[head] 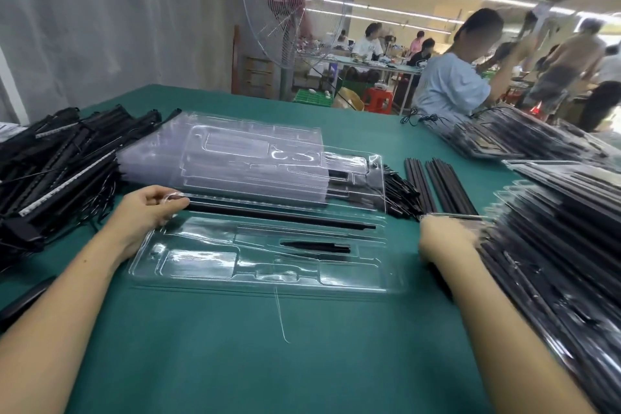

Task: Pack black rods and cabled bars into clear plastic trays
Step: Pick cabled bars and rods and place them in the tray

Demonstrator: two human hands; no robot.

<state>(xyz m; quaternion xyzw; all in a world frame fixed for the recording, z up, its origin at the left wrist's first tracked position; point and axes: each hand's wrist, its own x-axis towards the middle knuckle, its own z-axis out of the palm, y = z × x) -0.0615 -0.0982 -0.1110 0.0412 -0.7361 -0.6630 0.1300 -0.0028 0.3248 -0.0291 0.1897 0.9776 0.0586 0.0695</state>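
A clear plastic tray (208,265) lies open on the green table in front of me. A long black rod (285,214) lies along its far edge, and a short black piece (316,247) sits in a middle slot. My left hand (151,208) pinches the tray's far left corner beside the rod's left end. My right hand (443,239), blurred, reaches the near corner of the stack of filled trays (554,245) on the right; its fingers are unclear. Loose black rods (437,185) lie beyond it.
A stack of empty clear trays (235,161) stands behind the open tray. Cabled bars (57,165) are heaped at the left. More filled trays (524,134) lie at the far right. A fan (285,10) and other workers stand past the table.
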